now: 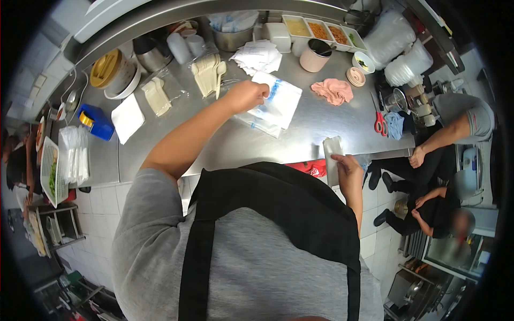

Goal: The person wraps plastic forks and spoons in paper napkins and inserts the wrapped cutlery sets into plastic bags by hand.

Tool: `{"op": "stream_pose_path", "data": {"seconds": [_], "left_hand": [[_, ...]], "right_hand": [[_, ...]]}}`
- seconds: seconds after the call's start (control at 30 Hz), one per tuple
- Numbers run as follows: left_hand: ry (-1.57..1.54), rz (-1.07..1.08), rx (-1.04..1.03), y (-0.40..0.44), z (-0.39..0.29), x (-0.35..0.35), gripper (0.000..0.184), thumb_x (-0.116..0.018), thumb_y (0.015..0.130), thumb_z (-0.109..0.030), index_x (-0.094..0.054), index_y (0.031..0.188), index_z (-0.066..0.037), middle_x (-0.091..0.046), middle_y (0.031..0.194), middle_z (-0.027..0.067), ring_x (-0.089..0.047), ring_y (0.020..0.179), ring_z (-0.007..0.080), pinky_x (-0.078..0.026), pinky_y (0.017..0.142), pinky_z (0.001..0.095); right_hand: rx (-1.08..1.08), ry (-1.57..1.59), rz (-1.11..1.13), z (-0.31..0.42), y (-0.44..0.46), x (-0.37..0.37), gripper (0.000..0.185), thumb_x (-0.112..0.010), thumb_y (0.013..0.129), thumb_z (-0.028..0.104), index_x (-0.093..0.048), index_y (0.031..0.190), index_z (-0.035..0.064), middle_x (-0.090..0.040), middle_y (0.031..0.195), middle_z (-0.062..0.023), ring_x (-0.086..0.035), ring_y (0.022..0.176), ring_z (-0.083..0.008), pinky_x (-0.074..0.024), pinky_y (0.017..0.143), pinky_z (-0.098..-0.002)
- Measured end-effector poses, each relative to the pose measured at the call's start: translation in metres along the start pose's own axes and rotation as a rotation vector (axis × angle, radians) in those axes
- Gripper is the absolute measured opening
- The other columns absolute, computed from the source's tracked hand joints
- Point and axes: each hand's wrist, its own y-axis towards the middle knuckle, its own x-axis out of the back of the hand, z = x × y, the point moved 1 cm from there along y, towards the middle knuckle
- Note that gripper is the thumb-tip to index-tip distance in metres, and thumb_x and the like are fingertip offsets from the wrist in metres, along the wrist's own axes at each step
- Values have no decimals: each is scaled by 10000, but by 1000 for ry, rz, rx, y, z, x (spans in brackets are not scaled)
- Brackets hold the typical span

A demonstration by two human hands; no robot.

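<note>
Right hand (350, 170) holds white packet (332, 147) lengthwise, pointing forward.

No words come through legibly here! Blue print (275, 89) runs across the white plastic bag (288, 106), right at the pinch of the left hand (249, 97), too blurred to make out; just beyond that grip, paper slips (257, 55) carry faint marks, too small to read.
</note>
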Motion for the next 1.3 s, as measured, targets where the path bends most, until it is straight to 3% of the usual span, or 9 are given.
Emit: {"op": "stream_pose_path", "data": {"seconds": [0.07,0.2,0.37,0.53,0.63,0.8,0.93,1.03,1.3], "left_hand": [[-212,47,182,-21,-3,20,86,-677,795,-107,-657,867,-66,-682,811,56,-656,739,231,-507,748,314],[-871,347,80,-84,34,50,90,-686,824,-86,-643,867,-19,-677,834,44,-635,779,117,-495,718,263],[-1190,-279,311,-176,41,135,88,-698,825,-60,-626,868,-34,-675,842,57,-630,761,116,-500,715,249],[-685,-1218,132,-239,0,198,209,-775,748,-31,-571,763,-74,-570,724,-23,-544,676,74,-457,638,206],[-259,-1059,144,-238,-31,176,250,-804,720,-76,-556,697,-59,-531,685,-28,-483,619,65,-420,587,211],[-576,-562,299,-201,-10,81,285,-822,714,-150,-555,672,-59,-526,638,-26,-451,588,58,-377,527,225],[-1127,-368,459,-195,27,10,226,-761,801,-144,-571,694,-83,-560,667,-38,-459,595,45,-359,530,218],[-1382,-300,605,-214,42,-7,203,-722,835,-133,-574,701,-100,-572,675,-25,-500,626,55,-384,553,215],[-1049,-623,340,-237,63,-2,203,-691,820,-20,-531,942,-50,-626,913,47,-604,743,106,-499,668,264]], "right_hand": [[4,5,31,10,2,-7,210,-569,823,-42,-708,944,59,-563,803,-132,-580,706,-248,-449,655,-301],[35,46,44,27,7,-30,199,-563,829,-37,-717,911,59,-548,815,-139,-575,700,-256,-443,643,-301],[191,85,58,71,25,-60,235,-538,787,-85,-712,895,31,-535,777,-166,-558,630,-279,-431,585,-326],[325,165,16,134,39,-96,267,-511,785,-97,-705,921,26,-549,801,-153,-562,656,-272,-433,597,-339],[472,225,26,175,43,-120,222,-557,807,-41,-692,969,32,-565,870,-176,-583,748,-295,-452,641,-317],[467,403,155,234,42,-163,302,-788,742,210,-693,952,15,-591,877,-159,-572,871,-259,-451,775,-343],[334,474,275,218,45,-226,314,-781,752,265,-699,913,8,-650,968,-169,-579,973,-268,-435,878,-338],[214,501,324,198,39,-258,300,-769,768,263,-700,896,1,-649,1039,-158,-574,1015,-272,-417,920,-323],[164,558,157,179,41,-263,179,-692,807,167,-690,816,-12,-640,861,-164,-615,877,-255,-434,849,-315]]}}
